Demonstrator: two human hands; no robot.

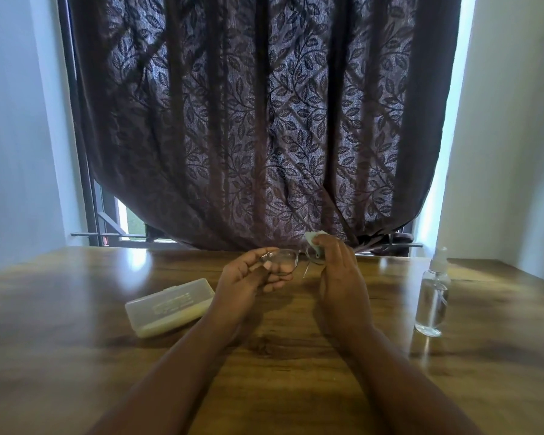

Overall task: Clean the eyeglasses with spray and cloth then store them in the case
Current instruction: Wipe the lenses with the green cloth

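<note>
Thin-framed eyeglasses (284, 262) are held above the wooden table (76, 356), lenses facing me. My left hand (252, 277) grips the left lens side of the frame between thumb and fingers. My right hand (336, 271) pinches a pale green cloth (313, 240) over the right lens, which is mostly hidden by the cloth and fingers. A shut translucent white glasses case (167, 307) lies on the table to the left of my left wrist. A clear spray bottle (432, 296) with a white nozzle stands upright to the right.
A dark leaf-patterned curtain (264, 120) hangs over a window right behind the table's far edge. White walls close in on both sides. Bare tabletop stretches in front of my forearms.
</note>
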